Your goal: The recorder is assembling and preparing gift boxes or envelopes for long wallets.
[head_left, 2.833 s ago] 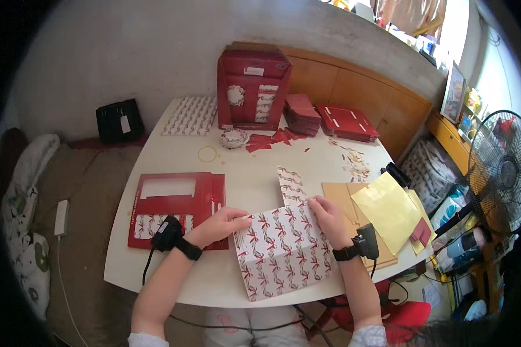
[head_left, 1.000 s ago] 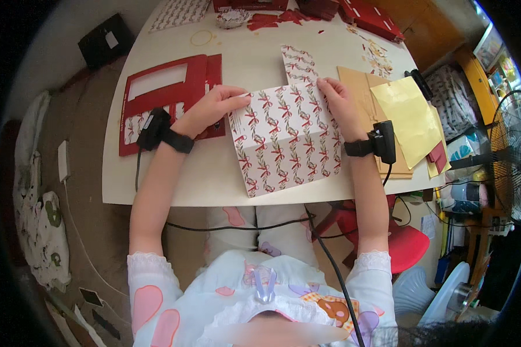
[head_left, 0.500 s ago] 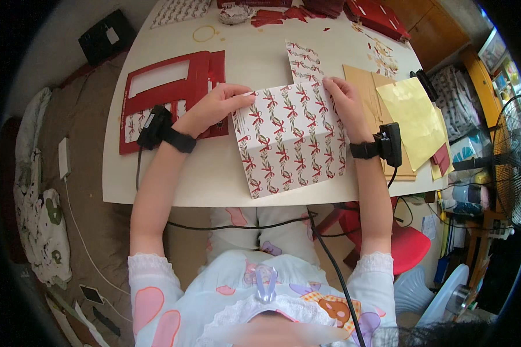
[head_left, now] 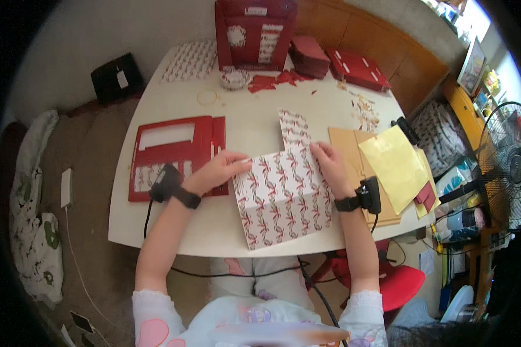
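Left hand and right hand apart, each pressing flat on an upper corner of the red-and-white patterned sheet. Red windowed card panel lies left; yellow sheet on brown card right.

Patterned white sheet with red motifs flat at table centre, near edge; left hand on its 9 o'clock corner, right hand on its 2 o'clock corner. Narrow strip of same pattern sticking up at 12 o'clock of it. Flat red box blank with window cutouts at 9 o'clock. Upright red box with white panels at far edge, 12 o'clock. Stack of dark red blanks and flat red folded box at 1 o'clock. Another patterned sheet at 11 o'clock. Black box with white tag on floor, 10 o'clock.
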